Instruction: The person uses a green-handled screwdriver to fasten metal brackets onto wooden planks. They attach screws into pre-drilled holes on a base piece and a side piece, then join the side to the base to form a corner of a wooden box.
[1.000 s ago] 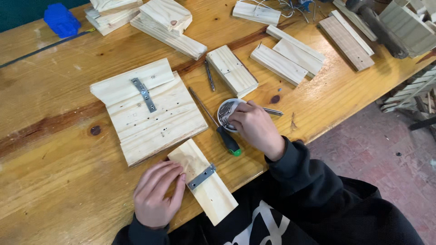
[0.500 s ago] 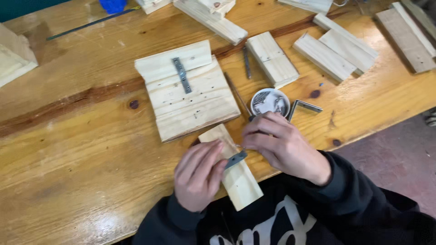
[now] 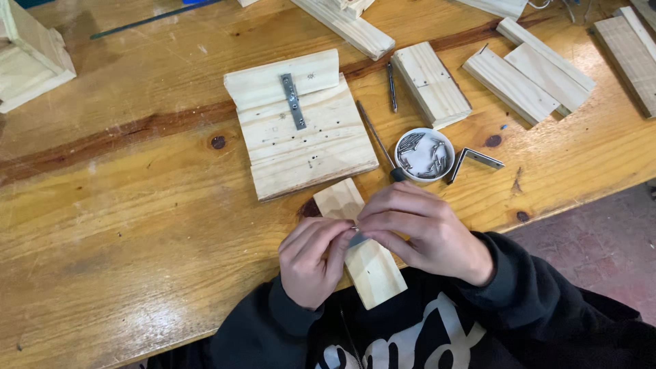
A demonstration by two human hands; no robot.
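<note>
A small pale wooden block [image 3: 372, 270] lies at the near table edge with a flat metal bracket [image 3: 357, 240] across it, mostly covered by fingers. My left hand [image 3: 311, 263] pinches the bracket from the left side of the block. My right hand [image 3: 424, 229] comes in from the right, its fingertips closed on a tiny screw [image 3: 353, 229] right above the bracket. The fingertips of both hands meet there. A white round bowl of screws [image 3: 424, 156] stands just beyond my right hand.
Two joined boards [image 3: 307, 143] with a metal strip [image 3: 292, 101] lie behind the block. A screwdriver [image 3: 374, 137] lies beside the bowl, an angle bracket [image 3: 476, 160] to its right. Loose wooden slats [image 3: 430, 83] fill the far right; a wooden box [image 3: 27, 58] stands far left.
My right hand left the screw bowl and came to the bracket on the small block. My left hand shifted from flat on the block to pinching at the bracket. The view moved.
</note>
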